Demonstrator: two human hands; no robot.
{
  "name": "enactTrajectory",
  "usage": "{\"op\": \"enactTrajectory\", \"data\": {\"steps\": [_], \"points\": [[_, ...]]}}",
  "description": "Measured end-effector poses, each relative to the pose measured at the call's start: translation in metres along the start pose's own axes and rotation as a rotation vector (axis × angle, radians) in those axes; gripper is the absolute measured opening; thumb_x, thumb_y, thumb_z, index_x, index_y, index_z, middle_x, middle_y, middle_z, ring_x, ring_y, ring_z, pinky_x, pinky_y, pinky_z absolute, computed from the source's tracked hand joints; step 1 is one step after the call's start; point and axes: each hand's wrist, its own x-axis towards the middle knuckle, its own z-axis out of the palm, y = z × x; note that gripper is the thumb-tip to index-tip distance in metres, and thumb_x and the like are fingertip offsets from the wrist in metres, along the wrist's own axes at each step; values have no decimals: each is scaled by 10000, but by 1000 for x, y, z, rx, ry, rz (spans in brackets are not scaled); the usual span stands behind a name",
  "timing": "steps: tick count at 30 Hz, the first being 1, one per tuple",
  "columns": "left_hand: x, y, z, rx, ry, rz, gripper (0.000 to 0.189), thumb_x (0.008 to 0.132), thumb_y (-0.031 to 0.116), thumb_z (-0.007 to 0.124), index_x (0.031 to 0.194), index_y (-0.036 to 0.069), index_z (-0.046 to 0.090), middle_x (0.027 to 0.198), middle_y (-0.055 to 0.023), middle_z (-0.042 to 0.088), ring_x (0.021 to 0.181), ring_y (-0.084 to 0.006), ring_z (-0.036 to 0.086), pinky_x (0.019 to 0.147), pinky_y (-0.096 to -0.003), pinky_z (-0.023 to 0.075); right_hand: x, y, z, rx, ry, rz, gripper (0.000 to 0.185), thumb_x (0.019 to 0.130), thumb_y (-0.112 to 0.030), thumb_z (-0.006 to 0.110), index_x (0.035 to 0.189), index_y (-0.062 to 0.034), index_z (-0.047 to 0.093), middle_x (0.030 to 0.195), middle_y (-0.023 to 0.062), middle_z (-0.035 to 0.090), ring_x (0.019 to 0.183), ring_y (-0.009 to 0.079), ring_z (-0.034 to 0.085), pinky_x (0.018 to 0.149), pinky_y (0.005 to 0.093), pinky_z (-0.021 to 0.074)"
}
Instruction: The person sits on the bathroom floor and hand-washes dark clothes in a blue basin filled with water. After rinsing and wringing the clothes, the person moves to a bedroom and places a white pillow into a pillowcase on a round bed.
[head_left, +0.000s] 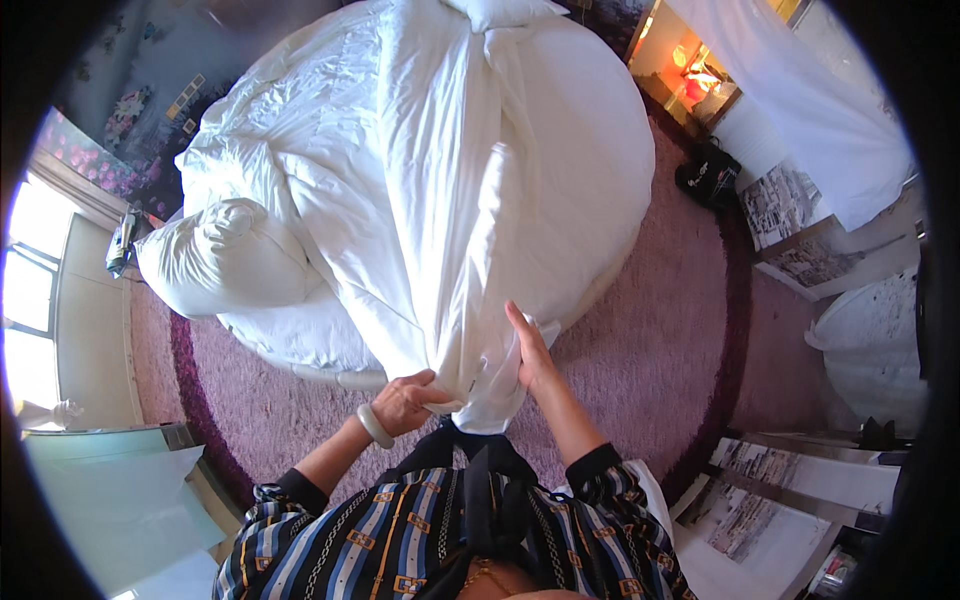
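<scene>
A white duvet cover (420, 225) stretches from the far side of a round bed toward my body, its near end lifted and bunched into folds. My left hand (407, 403), with a pale bangle at its wrist, is closed on the near edge of the cloth. On the other side, my right hand (531, 349) is spread, thumb pointing up, its palm against the hanging fabric. To the left, a puffed white bundle, perhaps a pillow (225, 259), rests at the bed's edge. The white mattress (592, 150) shows bare of the cover on the right.
Under the bed lies a pinkish-purple carpet (637, 337) with a dark border. A black bag (709, 174) sits on the floor to the right, near a glowing lamp (699, 81). Cabinets with printed panels (757, 510) stand at lower right, and a pale green cabinet (127, 495) at lower left.
</scene>
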Motion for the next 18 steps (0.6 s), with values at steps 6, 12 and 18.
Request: {"op": "enactTrajectory", "data": {"steps": [6,12,18], "points": [[-3,-6,7,113,77,93,374,664,-70,561,939,130,718,766,-121,538,683,-319,579,614,-390,472,56,-34,48,-718,108,-36,1077,581,-623,761,1296,93,393,1241,264,502,1131,370,516,951,423,422],[-7,1,10,-56,271,-66,333,679,-30,548,937,98,716,776,-127,577,685,-307,597,631,-375,480,85,-28,29,-402,61,29,711,713,-374,755,1174,105,503,1102,231,590,1006,330,593,857,413,482],[0,33,6,-146,429,-151,331,652,-18,535,930,47,701,753,-125,578,683,-271,581,622,-353,455,27,-35,-62,-247,41,-188,415,845,-214,644,1140,61,547,1065,158,613,941,228,605,808,362,494]]}}
